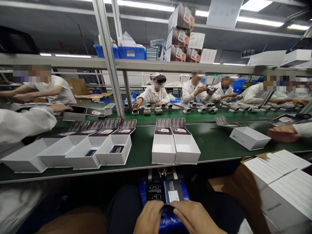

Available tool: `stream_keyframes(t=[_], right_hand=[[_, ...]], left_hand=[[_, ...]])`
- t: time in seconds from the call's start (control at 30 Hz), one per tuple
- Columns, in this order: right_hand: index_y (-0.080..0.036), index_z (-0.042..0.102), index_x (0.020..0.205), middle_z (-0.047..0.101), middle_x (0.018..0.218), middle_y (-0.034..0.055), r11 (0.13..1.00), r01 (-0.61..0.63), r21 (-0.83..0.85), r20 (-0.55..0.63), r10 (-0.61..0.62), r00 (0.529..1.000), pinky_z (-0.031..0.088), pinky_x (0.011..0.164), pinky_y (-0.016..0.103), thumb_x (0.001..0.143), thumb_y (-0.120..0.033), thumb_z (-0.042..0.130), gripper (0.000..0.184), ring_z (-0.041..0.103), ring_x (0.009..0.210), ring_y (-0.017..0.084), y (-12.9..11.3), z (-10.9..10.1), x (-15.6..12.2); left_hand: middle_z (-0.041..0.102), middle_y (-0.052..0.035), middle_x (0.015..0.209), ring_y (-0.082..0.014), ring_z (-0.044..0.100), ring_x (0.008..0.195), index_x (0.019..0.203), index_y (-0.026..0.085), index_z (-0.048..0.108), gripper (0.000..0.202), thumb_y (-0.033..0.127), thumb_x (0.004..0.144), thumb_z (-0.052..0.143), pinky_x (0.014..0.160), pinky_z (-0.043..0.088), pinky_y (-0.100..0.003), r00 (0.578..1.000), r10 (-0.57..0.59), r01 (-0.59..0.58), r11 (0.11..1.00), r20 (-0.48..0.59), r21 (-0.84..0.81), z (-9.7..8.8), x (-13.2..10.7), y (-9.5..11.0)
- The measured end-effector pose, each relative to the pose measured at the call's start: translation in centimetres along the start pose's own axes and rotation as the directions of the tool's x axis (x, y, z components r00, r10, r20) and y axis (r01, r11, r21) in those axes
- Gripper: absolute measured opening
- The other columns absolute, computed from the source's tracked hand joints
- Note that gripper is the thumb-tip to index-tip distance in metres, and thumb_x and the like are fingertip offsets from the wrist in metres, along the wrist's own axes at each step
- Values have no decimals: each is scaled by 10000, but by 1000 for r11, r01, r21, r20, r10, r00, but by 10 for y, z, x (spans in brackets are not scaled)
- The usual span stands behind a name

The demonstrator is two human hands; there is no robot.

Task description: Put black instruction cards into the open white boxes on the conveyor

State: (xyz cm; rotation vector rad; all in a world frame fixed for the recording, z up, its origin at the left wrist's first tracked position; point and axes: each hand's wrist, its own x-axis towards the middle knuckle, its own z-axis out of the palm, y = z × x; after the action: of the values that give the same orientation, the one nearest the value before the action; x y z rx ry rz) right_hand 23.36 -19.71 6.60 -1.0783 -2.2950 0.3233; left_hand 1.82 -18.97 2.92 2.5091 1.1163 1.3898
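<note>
My left hand (149,216) and my right hand (195,216) are close together over a blue bin (168,218) at my lap. Their fingers are bent and closed on a thin dark item (167,205), of which only an edge shows between them. Just beyond my fingertips, the bin holds black printed cards (155,191) and a dark booklet (173,191) with a white label. On the bench ahead stand two open white boxes, a left one (163,152) and a right one (187,152), with printed lids folded back. No contents are visible inside these two.
Several open white boxes (84,154) line the bench's left; two contain dark cards. Another box (250,138) sits right, near a co-worker's blurred hand (284,133). A carton of white boxes (280,182) is beside me. Co-workers handle devices (158,110) across the green bench.
</note>
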Motion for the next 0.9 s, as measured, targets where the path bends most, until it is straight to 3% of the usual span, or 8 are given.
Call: stream_keyframes(t=[0.1, 0.2, 0.27, 0.37, 0.5, 0.63, 0.77, 0.9], right_hand=[[-207, 583, 1214, 744, 985, 39, 991, 116, -66, -107, -122, 987, 555, 713, 243, 1028, -189, 354, 296, 719, 816, 176, -21, -26, 14], [-177, 582, 1223, 726, 1056, 86, 955, 134, -264, -302, -214, 929, 541, 810, 284, 1007, -109, 362, 316, 694, 939, 194, -15, -56, 54], [-164, 602, 1214, 714, 1103, 114, 917, 79, -391, -378, -238, 895, 519, 874, 329, 1002, -96, 388, 308, 673, 998, 215, 0, -74, 90], [-161, 636, 1173, 721, 1075, 122, 851, 18, -526, -310, -212, 927, 474, 935, 418, 1018, -127, 405, 280, 662, 995, 239, 23, -85, 131], [-171, 662, 1092, 711, 1063, 106, 868, 79, -491, -250, -227, 941, 398, 1012, 440, 1027, -209, 478, 199, 619, 1065, 228, 39, -54, 111], [-166, 681, 862, 712, 897, 86, 893, 112, -437, 58, -96, 994, 459, 890, 389, 944, -368, 660, 219, 639, 929, 234, 55, 9, 38], [-139, 670, 1151, 675, 1224, 135, 879, 41, -476, 252, 91, 963, 427, 1014, 438, 884, -377, 737, 363, 600, 1141, 288, 70, 53, -7], [-163, 697, 1014, 720, 1055, 68, 914, 52, -403, 310, 83, 947, 435, 966, 353, 992, -155, 540, 159, 641, 997, 203, 66, 56, -11]], left_hand=[[683, -46, 1105, -173, 688, 1009, 1312, 281, 485, 386, 148, 949, 486, 872, 596, -289, 991, -28, 31, 999, -132, 14, -13, 23, 15], [607, -100, 1299, -221, 615, 1200, 1350, 261, 455, 444, 199, 925, 567, 975, 570, -367, 975, -87, 107, 991, -207, 85, -23, 39, 17], [621, -102, 1287, -229, 613, 1204, 1295, 247, 507, 356, 229, 941, 538, 976, 574, -390, 976, -163, 181, 977, -143, 118, -23, 39, 6], [653, -99, 1272, -240, 599, 1236, 1259, 217, 571, 353, 162, 940, 429, 1014, 556, -427, 957, -250, 219, 956, 149, 197, -10, 24, -21], [424, -103, 1541, -270, 322, 1461, 1457, 190, 433, 745, -60, 761, 348, 1155, 404, -500, 767, -365, 175, 910, 527, 376, 13, -4, -40], [299, -117, 1590, -288, 216, 1488, 1495, 164, 380, 807, -125, 750, 266, 1174, 349, -536, 598, -446, 89, 862, 666, 498, 21, -5, -34], [369, -141, 1552, -297, 278, 1471, 1458, 124, 441, 699, -92, 817, 264, 1155, 373, -534, 556, -461, 58, 852, 692, 521, 21, 3, -30], [508, -126, 1472, -303, 376, 1433, 1402, 149, 521, 629, -64, 847, 317, 1121, 425, -512, 602, -412, 56, 877, 684, 478, 22, -2, -32]])
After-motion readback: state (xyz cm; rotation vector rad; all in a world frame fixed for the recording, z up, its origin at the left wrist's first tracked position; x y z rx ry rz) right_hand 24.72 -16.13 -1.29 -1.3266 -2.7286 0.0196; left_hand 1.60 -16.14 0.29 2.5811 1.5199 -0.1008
